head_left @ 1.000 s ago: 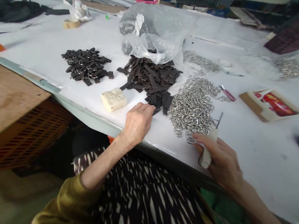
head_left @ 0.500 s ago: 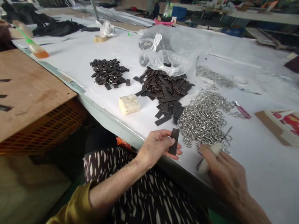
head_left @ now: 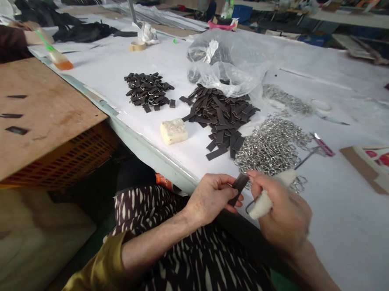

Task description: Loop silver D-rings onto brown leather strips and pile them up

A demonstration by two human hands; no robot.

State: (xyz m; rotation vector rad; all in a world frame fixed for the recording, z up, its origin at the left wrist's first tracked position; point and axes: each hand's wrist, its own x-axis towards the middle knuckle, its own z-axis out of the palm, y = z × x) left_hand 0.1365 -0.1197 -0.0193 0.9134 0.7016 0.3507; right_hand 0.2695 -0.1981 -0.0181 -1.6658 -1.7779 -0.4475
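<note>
My left hand (head_left: pixel 212 198) pinches a dark flat strip (head_left: pixel 239 188) between thumb and fingers, over the table's front edge. My right hand (head_left: pixel 284 212) is closed around a thin metal tool with a white wrapped grip (head_left: pixel 261 205); its rod points away to the right. The right thumb and fingertip meet at the strip's upper end, where a small shiny bit shows, too small to make out. Just beyond lies a heap of silver metal rings (head_left: pixel 268 145). Left of it is a pile of loose dark strips (head_left: pixel 221 110).
Farther left sits a pile of strips with rings on them (head_left: pixel 148 90). A cream block (head_left: pixel 174 131) lies nearer. To the right are pink-handled snips (head_left: pixel 324 145) and a cardboard box (head_left: pixel 374 167). Behind stands a clear plastic bag (head_left: pixel 232 62). A co-worker's arm (head_left: pixel 9 42) is at left.
My right hand has moved left from the ring heap to meet the strip's end. The strip, held in my left hand, has tilted to the right. The view has shifted slightly.
</note>
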